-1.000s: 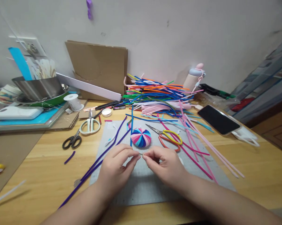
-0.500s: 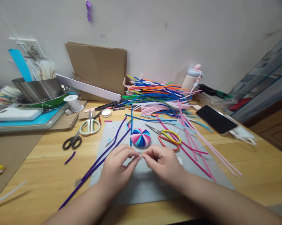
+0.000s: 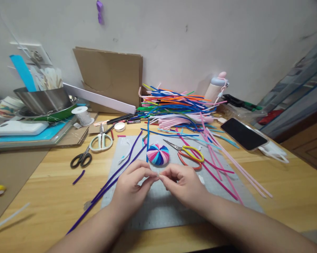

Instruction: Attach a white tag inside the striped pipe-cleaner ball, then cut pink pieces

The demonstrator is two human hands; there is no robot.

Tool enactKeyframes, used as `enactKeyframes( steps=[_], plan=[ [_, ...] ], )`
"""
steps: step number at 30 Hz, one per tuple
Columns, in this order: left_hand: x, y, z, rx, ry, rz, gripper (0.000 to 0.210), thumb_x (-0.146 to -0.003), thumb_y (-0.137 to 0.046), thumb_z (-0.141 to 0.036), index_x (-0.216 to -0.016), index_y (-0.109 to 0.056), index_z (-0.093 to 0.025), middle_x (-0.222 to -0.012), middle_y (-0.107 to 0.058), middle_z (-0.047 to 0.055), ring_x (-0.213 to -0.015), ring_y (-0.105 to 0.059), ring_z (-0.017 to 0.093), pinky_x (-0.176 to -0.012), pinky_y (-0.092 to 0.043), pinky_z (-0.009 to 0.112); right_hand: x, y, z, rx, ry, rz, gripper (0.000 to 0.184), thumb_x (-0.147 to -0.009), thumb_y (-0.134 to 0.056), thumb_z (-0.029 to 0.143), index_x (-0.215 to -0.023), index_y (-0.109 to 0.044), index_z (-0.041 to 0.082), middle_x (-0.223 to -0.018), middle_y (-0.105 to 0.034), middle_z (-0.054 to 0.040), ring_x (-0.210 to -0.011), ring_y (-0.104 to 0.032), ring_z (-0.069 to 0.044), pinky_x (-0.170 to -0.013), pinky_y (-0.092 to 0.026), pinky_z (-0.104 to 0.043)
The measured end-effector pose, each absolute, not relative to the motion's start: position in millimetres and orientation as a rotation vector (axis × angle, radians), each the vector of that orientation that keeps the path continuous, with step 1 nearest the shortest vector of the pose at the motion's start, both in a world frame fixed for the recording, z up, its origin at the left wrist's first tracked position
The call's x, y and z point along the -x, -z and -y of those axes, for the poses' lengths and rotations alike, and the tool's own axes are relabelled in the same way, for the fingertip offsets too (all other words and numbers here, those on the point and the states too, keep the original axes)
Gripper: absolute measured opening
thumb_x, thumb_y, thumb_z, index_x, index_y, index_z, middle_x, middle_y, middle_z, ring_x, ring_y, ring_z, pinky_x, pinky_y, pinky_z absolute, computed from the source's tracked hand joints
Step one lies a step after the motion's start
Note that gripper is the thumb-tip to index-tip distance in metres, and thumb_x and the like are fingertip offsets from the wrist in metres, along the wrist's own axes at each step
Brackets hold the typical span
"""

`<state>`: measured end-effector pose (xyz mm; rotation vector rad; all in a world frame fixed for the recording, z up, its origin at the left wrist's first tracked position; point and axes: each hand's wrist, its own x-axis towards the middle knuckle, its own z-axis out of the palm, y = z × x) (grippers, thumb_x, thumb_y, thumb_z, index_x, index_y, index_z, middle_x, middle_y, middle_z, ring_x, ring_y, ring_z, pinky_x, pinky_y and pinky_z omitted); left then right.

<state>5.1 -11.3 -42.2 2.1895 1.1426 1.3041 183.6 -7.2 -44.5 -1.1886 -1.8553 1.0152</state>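
Item: my left hand (image 3: 132, 183) and right hand (image 3: 185, 182), both pinching one piece (image 3: 157, 175) too small to identify; ball (image 3: 158, 155) just beyond them.

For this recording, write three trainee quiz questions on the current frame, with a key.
1. Fill in: the tiny item is pinched in the ____ of the left hand and right hand.
2. True or false: the striped round piece lies on the grey mat.
3. Which handles do the scissors on the mat have? A black; B white; C yellow and orange.

Key: 1 fingertips; 2 true; 3 C.
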Motion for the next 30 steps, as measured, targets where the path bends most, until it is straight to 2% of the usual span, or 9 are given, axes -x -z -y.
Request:
enactKeyframes(
  steps=[11, 16, 19, 23, 26, 30],
  plan=[
    [-8.7, 39.9, 8.9, -1.853, -1.299, -1.204, 0.010, -0.072, -0.069, -0.013, -0.063, -0.068, -0.018, -0.069, -0.056, 0.000, -0.062, -0.054, 0.010, -0.053, -0.044, 0.020, -183.8, 40.1, 7.5, 1.172, -1.020, 1.872, 0.019, -0.083, -0.054, 0.026, -0.066, -0.057, 0.017, -0.056, -0.054, 0.0024, -0.050, -0.044, -0.009, -0.047, -0.034, -0.021],
    [-9.4, 39.2, 7.1, -1.745, -1.308, -1.200, 0.012, -0.068, -0.072, -0.015, -0.057, -0.065, -0.017, -0.065, -0.056, 0.000, -0.061, -0.054, 0.011, -0.058, -0.045, 0.023, -183.2, 40.6, 7.0, 1.176, -1.051, 1.853, 0.020, -0.083, -0.054, 0.027, -0.065, -0.056, 0.017, -0.055, -0.053, 0.0023, -0.049, -0.043, -0.009, -0.046, -0.033, -0.021],
    [-8.9, 40.9, 5.9, -1.673, -1.266, -1.165, 0.006, -0.067, -0.072, -0.016, -0.065, -0.066, -0.017, -0.071, -0.059, 0.001, -0.065, -0.056, 0.012, -0.063, -0.047, 0.026, -183.5, 42.0, 6.4, 1.182, -1.074, 1.836, 0.021, -0.083, -0.054, 0.028, -0.065, -0.056, 0.017, -0.054, -0.052, 0.0025, -0.048, -0.043, -0.009, -0.045, -0.034, -0.020],
    [-9.1, 43.7, 4.5, -1.428, -1.131, -1.096, 0.024, -0.067, -0.071, -0.020, -0.090, -0.064, -0.018, -0.081, -0.064, 0.003, -0.064, -0.057, 0.012, -0.061, -0.048, 0.026, -185.3, 43.1, 5.1, 1.176, -1.012, 1.861, 0.020, -0.084, -0.053, 0.027, -0.067, -0.057, 0.018, -0.056, -0.054, 0.0022, -0.050, -0.045, -0.009, -0.047, -0.036, -0.021],
    [-9.3, 42.9, 3.5, -1.300, -1.045, -1.045, 0.012, -0.071, -0.068, -0.025, -0.078, -0.065, -0.015, -0.070, -0.065, 0.002, -0.062, -0.057, 0.011, -0.060, -0.047, 0.024, -186.1, 43.1, 3.9, 1.137, -0.974, 1.909, 0.019, -0.086, -0.053, 0.028, -0.071, -0.059, 0.017, -0.059, -0.056, 0.0017, -0.052, -0.047, -0.010, -0.049, -0.037, -0.021],
    [-8.8, 38.6, 1.5, -1.170, -1.028, -1.055, 0.016, -0.069, -0.071, -0.029, -0.072, -0.064, -0.015, -0.060, -0.064, 0.001, -0.056, -0.057, 0.011, -0.060, -0.047, 0.025, -186.2, 42.8, 1.5, 1.088, -1.025, 1.917, 0.016, -0.089, -0.051, 0.030, -0.085, -0.060, 0.018, -0.068, -0.059, 0.0009, -0.055, -0.051, -0.010, -0.052, -0.040, -0.021]
  ],
)
